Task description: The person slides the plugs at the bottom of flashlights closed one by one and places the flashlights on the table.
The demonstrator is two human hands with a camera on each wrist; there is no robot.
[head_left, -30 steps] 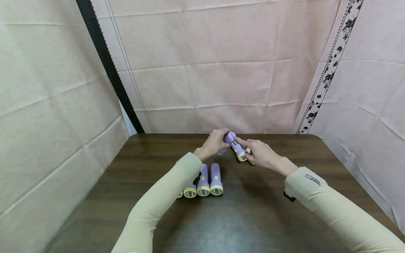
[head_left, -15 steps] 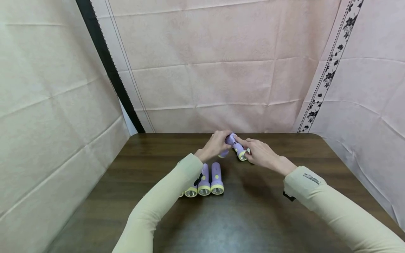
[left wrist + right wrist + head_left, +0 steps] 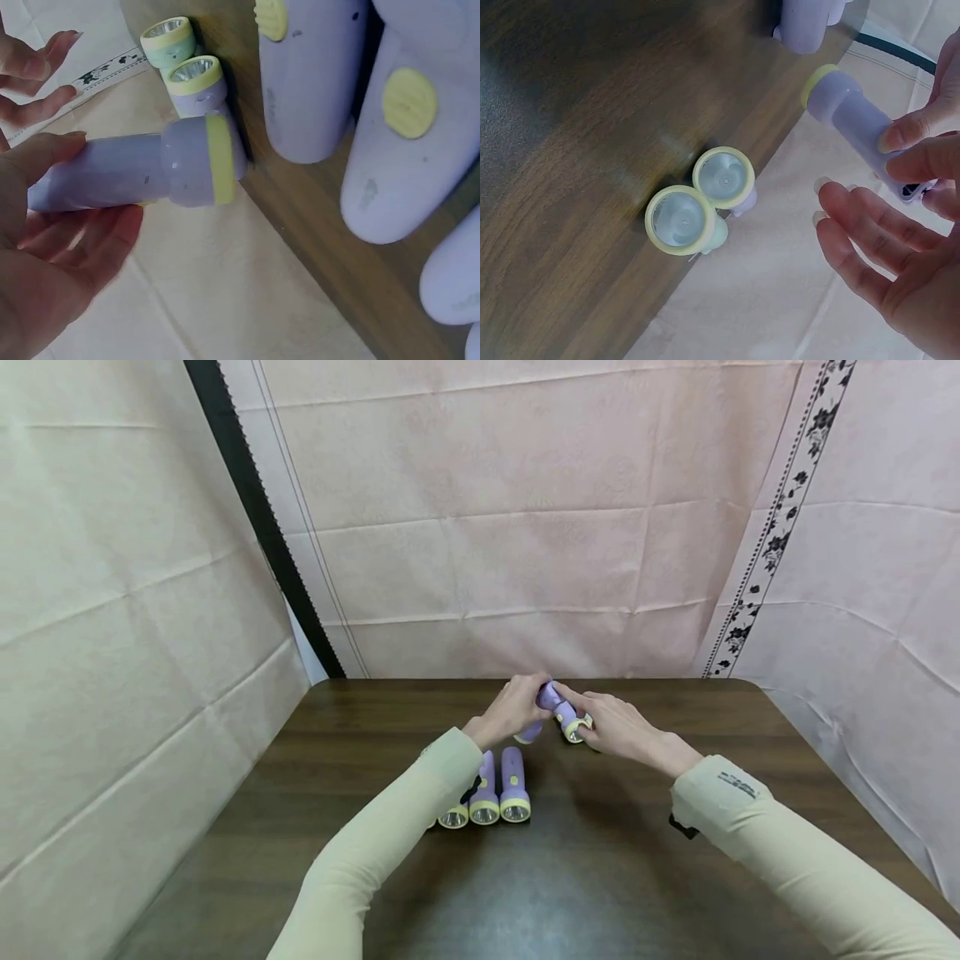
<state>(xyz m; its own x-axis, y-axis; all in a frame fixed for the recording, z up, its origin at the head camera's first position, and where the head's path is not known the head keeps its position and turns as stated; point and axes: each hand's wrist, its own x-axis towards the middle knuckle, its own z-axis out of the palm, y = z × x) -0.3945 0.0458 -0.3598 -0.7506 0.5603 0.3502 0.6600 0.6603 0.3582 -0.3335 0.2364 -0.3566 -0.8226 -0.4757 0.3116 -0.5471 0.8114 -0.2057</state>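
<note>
My left hand (image 3: 517,706) grips a purple flashlight (image 3: 120,169), its thumb on one side and fingers along the other. The flashlight's yellow-rimmed head points down toward me, over the far part of the table. My right hand (image 3: 618,727) is at its right, index finger reaching to the tail end and thumb apart from it. In the right wrist view, other fingers (image 3: 866,229) of this hand spread loosely below the flashlight. Beneath the hands, another purple flashlight (image 3: 726,178) and a mint-green flashlight (image 3: 682,217) lie side by side, lenses toward me.
On the dark wooden table (image 3: 637,893), several purple flashlights (image 3: 515,785) lie in a row nearer to me, lenses facing me. My left forearm hides some of them. The far table edge meets a pale cloth (image 3: 480,568), with more cloth at both sides.
The held flashlight's head has come out from behind my left hand, swinging down and toward me. My left hand has shifted slightly right and nearer. My right hand has stayed nearly still.
</note>
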